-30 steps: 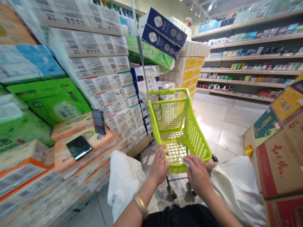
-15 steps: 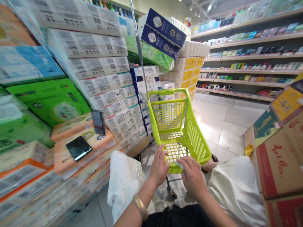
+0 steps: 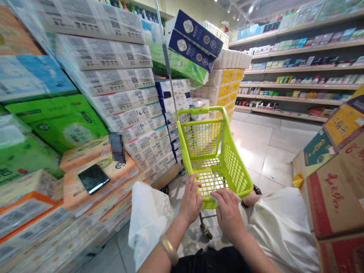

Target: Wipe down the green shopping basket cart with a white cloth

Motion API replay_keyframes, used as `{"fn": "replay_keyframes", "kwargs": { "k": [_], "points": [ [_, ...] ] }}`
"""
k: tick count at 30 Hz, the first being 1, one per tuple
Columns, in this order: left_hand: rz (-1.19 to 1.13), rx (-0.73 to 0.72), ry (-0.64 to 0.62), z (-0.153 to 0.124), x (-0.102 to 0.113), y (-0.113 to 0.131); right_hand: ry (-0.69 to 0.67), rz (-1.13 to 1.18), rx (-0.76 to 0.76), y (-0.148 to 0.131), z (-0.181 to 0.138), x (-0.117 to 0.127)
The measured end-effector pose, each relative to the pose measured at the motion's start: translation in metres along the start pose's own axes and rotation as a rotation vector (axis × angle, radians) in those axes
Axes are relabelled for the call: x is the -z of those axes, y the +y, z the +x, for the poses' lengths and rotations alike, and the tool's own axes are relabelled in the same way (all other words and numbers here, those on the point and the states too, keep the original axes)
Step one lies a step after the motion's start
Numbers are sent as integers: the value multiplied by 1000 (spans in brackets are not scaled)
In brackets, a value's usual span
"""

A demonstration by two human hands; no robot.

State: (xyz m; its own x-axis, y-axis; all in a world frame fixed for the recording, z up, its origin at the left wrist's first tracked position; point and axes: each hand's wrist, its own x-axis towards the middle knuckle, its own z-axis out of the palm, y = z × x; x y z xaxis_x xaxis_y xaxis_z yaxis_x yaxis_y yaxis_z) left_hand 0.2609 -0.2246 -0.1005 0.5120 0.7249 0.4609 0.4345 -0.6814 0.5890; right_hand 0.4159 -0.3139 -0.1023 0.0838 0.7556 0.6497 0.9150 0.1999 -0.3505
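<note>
A bright yellow-green plastic basket cart (image 3: 237, 178) with lattice walls stands between my knees. My left hand (image 3: 191, 197) is curled over the basket's near left corner, gripping the rim. My right hand (image 3: 227, 203) is bent over the near rim, a little to the right. A bit of thin white material, like a tissue or wipe (image 3: 212, 196), shows under its fingertips against the rim; most of it is hidden by the hand. No goods show inside the basket. A thin metal pole (image 3: 172, 85) rises from the basket's left side.
Tall stacks of wrapped tissue packs (image 3: 125, 81) line the left. A black phone (image 3: 93, 179) lies on an orange pack (image 3: 71, 193). Cardboard cartons (image 3: 335, 193) stand close on the right. Stocked shelves (image 3: 295, 68) run behind the tiled floor (image 3: 256, 148).
My right hand has slid slightly left along the near rim with the white material. My left hand keeps its grip, and the basket cart stays almost in place.
</note>
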Motion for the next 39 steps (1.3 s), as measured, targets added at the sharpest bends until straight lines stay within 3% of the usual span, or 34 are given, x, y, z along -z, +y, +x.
{"fn": "replay_keyframes", "kwargs": {
  "k": [3, 8, 10, 13, 16, 18, 20, 26, 29, 34, 36, 39],
  "points": [
    [8, -7, -8, 0, 1, 0, -35, 16, 27, 1, -2, 2],
    [13, -13, -16, 0, 1, -2, 103, -81, -80, 54, -7, 22],
    [8, -9, -15, 0, 0, -2, 151, -108, -119, 60, -7, 24],
    [2, -2, -6, 0, -1, -1, 133, -76, -112, 38, -4, 14],
    [7, -8, 1, 0, 0, 0, 23, 29, -1, 3, 0, -1],
    [14, -15, -4, 0, 1, 0, -26, 58, 51, -7, 0, -5],
    [25, -14, -14, 0, 3, 1, -20, 32, 47, 3, -2, -1],
    [31, 3, -28, 0, 2, 2, 145, -125, -75, 66, -9, 24],
    [28, 6, -14, 0, 1, 2, 161, -128, -97, 52, -6, 18],
    [41, -18, -2, -1, 1, 1, 10, 59, 43, -7, -1, -5],
    [51, -30, -6, 0, 2, 0, -17, 86, 64, -9, -1, -6],
    [60, -34, -11, 0, 3, -1, 17, 29, 7, 18, -5, 4]
  ]
}}
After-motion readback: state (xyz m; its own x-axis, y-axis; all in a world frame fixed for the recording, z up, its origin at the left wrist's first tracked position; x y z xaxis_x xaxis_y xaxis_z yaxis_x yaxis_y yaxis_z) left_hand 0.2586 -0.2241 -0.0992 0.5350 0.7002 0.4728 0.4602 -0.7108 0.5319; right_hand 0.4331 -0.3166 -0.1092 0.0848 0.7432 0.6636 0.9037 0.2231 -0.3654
